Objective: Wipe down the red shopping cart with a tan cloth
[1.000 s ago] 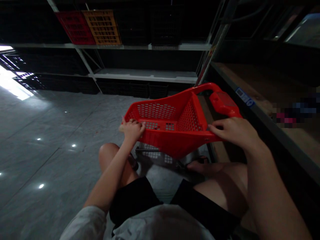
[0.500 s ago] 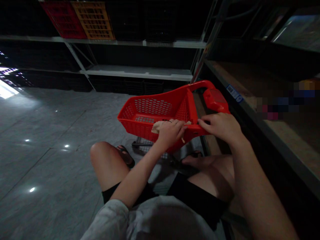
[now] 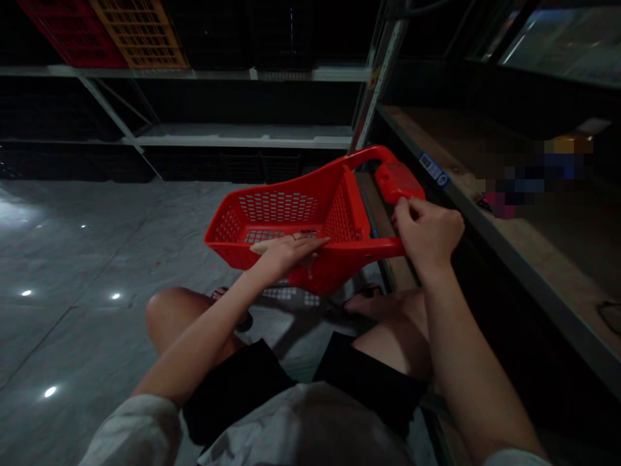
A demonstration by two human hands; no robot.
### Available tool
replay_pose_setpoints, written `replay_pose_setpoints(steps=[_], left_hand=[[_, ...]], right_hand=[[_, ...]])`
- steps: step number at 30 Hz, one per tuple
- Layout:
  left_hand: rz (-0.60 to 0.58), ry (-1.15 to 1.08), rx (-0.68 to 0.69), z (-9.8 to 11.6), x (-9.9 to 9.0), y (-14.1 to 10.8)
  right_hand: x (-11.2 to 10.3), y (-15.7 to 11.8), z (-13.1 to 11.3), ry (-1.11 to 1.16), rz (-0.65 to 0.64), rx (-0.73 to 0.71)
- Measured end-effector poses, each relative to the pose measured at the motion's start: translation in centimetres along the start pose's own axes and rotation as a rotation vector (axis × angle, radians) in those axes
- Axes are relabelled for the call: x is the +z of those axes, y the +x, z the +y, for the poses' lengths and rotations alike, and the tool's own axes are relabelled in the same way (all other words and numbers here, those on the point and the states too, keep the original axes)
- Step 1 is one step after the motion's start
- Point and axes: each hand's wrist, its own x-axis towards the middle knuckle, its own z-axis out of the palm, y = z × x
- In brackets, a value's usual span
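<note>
A red plastic shopping cart (image 3: 339,259) with perforated basket walls stands in front of my knees. My left hand (image 3: 291,249) presses a beige cloth (image 3: 262,246) on the near rim of the basket, its fingers closed over the cloth and pointing right. My right hand (image 3: 427,226) is wrapped round the cart's red handle at the right end, beside the red block in the handle's middle. Part of the cloth is hidden under my left hand.
A metal shelf (image 3: 242,141) with dark crates stands behind the cart. A red crate (image 3: 77,32) and a yellow crate (image 3: 140,32) sit higher up. On the right is a wooden worktop (image 3: 548,252) with a blue label (image 3: 434,169) on its edge.
My left hand has slid left along the near rim with the cloth. My right hand has moved from the rim's corner onto the handle. The view has shifted, and the cart appears further left.
</note>
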Motion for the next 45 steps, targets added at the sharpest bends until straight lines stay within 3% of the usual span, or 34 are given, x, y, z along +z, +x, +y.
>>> replay_pose_setpoints(steps=[2,5,9,12,17,19,21,26,28,30,32,36,38,41,45], left_hand=[[0.045,-0.192,0.149,1.7,0.4,3.3],[0.136,-0.412,0.223,3.8,1.1,8.7],[0.140,-0.349,0.241,4.2,3.2,15.9],[0.071,-0.127,0.164,1.3,4.0,20.3],[0.159,0.104,-0.230,-5.7,2.6,24.6],[0.188,0.119,-0.332,-6.6,2.4,25.0],[0.163,0.127,-0.288,-5.7,2.5,24.0],[0.041,0.022,0.070,-0.6,2.2,17.6],[-0.040,-0.074,0.194,0.1,1.5,16.1],[-0.089,-0.103,0.233,-0.9,1.0,16.7],[-0.073,-0.048,0.181,-3.3,0.9,19.0],[0.066,0.119,-0.083,-8.9,1.8,25.1],[0.121,0.156,-0.199,-10.3,2.3,27.0],[0.101,0.165,-0.164,-9.9,2.5,26.9],[0.007,0.085,0.081,-5.2,1.2,21.4]], right_hand=[[0.1,0.0,0.6,0.004,0.063,0.078],[0.1,-0.2,1.6,-0.028,0.054,0.048],[0.2,-0.3,2.4,-0.026,0.052,-0.037],[0.4,-0.3,2.7,-0.011,0.072,-0.078],[0.8,-0.3,2.4,0.037,0.108,-0.121],[0.9,-0.4,2.2,0.049,0.125,-0.132],[0.9,-0.5,2.1,0.054,0.139,-0.141],[0.4,-1.1,1.9,0.077,0.132,-0.183],[0.3,-1.3,1.8,0.074,0.133,-0.185],[0.2,-1.3,1.7,0.060,0.130,-0.179],[0.2,-1.2,1.6,0.046,0.105,-0.170],[0.2,-0.8,1.4,0.030,0.023,-0.149],[0.1,-0.7,1.2,0.023,-0.001,-0.146],[-0.1,-0.8,0.9,0.024,-0.015,-0.138],[-0.3,-1.2,0.7,0.028,0.003,-0.107]])
